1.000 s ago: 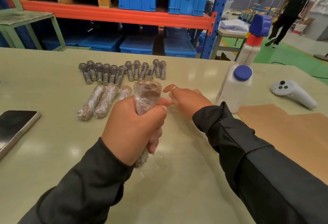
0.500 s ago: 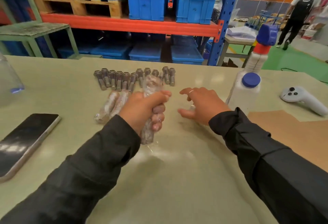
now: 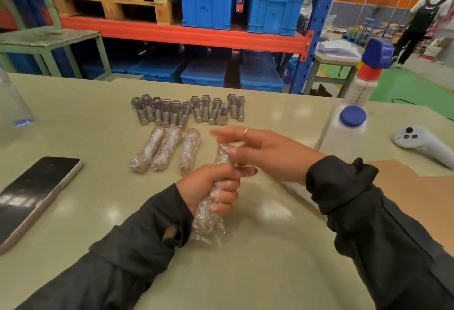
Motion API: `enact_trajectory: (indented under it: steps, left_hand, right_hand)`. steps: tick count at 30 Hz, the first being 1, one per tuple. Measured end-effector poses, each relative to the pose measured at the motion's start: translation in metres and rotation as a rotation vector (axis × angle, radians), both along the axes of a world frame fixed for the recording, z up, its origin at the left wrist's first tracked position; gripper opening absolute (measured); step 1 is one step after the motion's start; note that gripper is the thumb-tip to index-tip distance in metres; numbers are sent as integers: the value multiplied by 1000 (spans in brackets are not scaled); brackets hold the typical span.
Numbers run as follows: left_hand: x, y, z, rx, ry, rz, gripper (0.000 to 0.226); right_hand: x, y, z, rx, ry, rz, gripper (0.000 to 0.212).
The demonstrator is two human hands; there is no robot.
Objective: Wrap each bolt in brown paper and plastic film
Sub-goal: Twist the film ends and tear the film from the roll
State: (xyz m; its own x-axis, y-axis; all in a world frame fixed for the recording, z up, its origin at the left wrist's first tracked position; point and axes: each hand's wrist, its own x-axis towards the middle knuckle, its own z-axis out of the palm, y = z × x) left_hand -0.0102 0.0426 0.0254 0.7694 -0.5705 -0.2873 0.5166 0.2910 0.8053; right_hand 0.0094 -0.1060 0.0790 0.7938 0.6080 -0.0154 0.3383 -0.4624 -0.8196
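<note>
My left hand (image 3: 208,185) grips a wrapped bolt (image 3: 207,223) upright over the table, its paper covered in clear plastic film that bunches loosely at the bottom end. My right hand (image 3: 267,153) is at the bolt's top end, thumb and a finger pinching the film there while the index finger points left. Three wrapped bolts (image 3: 167,149) lie side by side just beyond my hands. Behind them a row of several bare steel bolts (image 3: 186,110) lies on the table. Brown paper (image 3: 422,199) lies at the right under my right sleeve.
A phone (image 3: 32,196) lies at the left. A white bottle with a blue cap (image 3: 346,130), a spray bottle (image 3: 368,74) and a white controller (image 3: 422,142) stand at the right. A clear plastic thing (image 3: 12,110) is at the far left. Shelving with blue crates is behind the table.
My right hand has come in from beside the bolt to its top end and taken hold of the film. My left hand lowered the bolt slightly toward me.
</note>
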Motion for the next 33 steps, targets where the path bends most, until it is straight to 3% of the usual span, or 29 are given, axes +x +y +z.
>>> enact_trajectory:
  steps: [3, 8, 11, 13, 15, 18, 21, 25, 28, 30, 33]
  left_hand:
    - [-2, 2, 0, -25, -8, -95, 30]
    - [-1, 1, 2, 65, -163, -80, 30]
    - [-2, 0, -3, 324, -382, 22, 10]
    - [-6, -8, -10, 554, -549, 87, 20]
    - [-12, -17, -13, 622, -577, 202, 26]
    - [-12, -21, -11, 678, -690, 362, 15]
    - [-11, -18, -11, 801, -800, 331, 10]
    - [-14, -19, -10, 668, -636, 308, 18]
    - [-15, -14, -4, 308, -325, 222, 23]
    - [-16, -9, 0, 106, -183, 106, 28]
    - [-19, -6, 7, -92, -47, -75, 13]
  right_hand:
    - [-9, 5, -1, 15, 20, 46, 31]
    - [-9, 10, -2, -176, -259, 2, 30]
    - [-7, 7, -1, -231, -358, -97, 31]
    - [-6, 7, -2, -358, -487, -169, 34]
    - [-6, 10, -7, -444, -602, -241, 35]
    - [-7, 11, -13, -348, -661, -434, 35]
    - [-4, 10, -15, -240, -678, -577, 34]
    - [-3, 12, -16, -130, -585, -614, 33]
    - [-5, 16, -16, 166, -391, -543, 23]
    - [-9, 23, -16, 308, -218, -438, 8]
    - [-12, 32, -16, 652, 209, -278, 16]
